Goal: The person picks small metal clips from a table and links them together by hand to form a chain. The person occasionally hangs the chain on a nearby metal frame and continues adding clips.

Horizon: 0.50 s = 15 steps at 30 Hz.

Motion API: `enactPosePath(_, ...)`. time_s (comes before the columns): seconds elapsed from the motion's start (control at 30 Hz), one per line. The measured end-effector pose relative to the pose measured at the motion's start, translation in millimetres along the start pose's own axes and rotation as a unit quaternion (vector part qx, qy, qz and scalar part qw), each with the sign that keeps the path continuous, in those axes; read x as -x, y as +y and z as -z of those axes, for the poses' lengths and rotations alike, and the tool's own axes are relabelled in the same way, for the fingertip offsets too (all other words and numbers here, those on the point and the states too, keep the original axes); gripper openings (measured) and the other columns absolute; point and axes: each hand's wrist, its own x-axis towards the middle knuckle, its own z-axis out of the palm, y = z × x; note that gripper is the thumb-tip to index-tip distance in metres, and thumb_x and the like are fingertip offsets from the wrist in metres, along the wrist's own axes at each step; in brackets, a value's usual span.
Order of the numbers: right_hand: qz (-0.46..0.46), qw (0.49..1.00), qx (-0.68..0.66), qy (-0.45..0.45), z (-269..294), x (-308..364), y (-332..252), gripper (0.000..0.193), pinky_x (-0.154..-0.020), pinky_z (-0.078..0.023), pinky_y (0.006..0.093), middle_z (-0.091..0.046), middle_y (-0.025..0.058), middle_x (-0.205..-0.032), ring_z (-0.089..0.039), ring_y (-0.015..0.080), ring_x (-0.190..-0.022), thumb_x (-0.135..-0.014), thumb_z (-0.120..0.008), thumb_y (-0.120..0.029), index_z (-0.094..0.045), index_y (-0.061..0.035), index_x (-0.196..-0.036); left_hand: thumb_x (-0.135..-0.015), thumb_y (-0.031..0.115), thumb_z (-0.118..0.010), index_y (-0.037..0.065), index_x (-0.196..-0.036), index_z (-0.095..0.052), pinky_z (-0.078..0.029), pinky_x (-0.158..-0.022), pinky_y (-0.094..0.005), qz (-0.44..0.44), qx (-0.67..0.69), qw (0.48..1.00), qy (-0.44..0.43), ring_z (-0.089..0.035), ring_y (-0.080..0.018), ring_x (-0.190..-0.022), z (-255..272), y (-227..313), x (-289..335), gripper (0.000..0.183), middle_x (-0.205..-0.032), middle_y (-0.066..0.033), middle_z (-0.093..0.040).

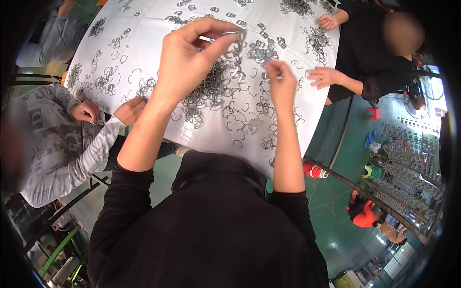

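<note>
My left hand (189, 60) is raised over the white-covered table, thumb and forefinger pinched on a small metal buckle (241, 35). More metal pieces show just below its fingertips, and I cannot tell whether they hang from it or lie behind. To the right, my right hand (282, 84) is blurred, its fingers curled together; what they hold, if anything, does not show clearly. Between my forearms lies a dense heap of bent wire rings (211, 89), partly behind my left hand. Beyond my right fingertips sits a cluster of flat metal buckles (260, 52).
Loose wire rings and buckles are scattered over the white table cover (192, 139). At the left a person in a grey patterned top (62, 129) handles pieces; at the right a person in black (362, 53) reaches over the table edge. A red-and-white container (315, 170) stands on the floor.
</note>
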Motion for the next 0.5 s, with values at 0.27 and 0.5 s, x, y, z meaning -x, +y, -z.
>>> enactPosePath(0.27, -0.031, 0.924, 0.347, -0.157, -94.9, 25.3, 94.2, 0.014, -0.074, -0.051, 0.0424, -0.064, 0.0110, -0.087, -0.065, 0.0271, -0.085, -0.083, -0.065, -0.020, -0.068, -0.0066, -0.085, -0.083, 0.008, -0.069, 0.004, -0.096, -0.073, -0.046, -0.063, -0.0199, 0.040, 0.019, 0.998, 0.036, -0.059, -0.0046, -0.069, 11.2, -24.3, -12.7, 0.014, -0.078, -0.0019, -0.069)
enactPosePath(0.5, -0.148, 0.959, 0.041, -0.240, -61.3, 12.1, 55.1, 0.014, -0.066, -0.052, 0.0335, -0.066, 0.0120, -0.089, -0.063, 0.0213, -0.073, -0.087, -0.062, -0.013, -0.062, 0.0006, -0.088, -0.084, 0.006, -0.068, 0.001, -0.098, -0.071, -0.046, -0.063, -0.0194, 0.067, 0.048, 0.996, 0.038, -0.058, -0.0040, -0.069, 7.9, -37.3, -8.3, 0.015, -0.078, -0.0017, -0.068)
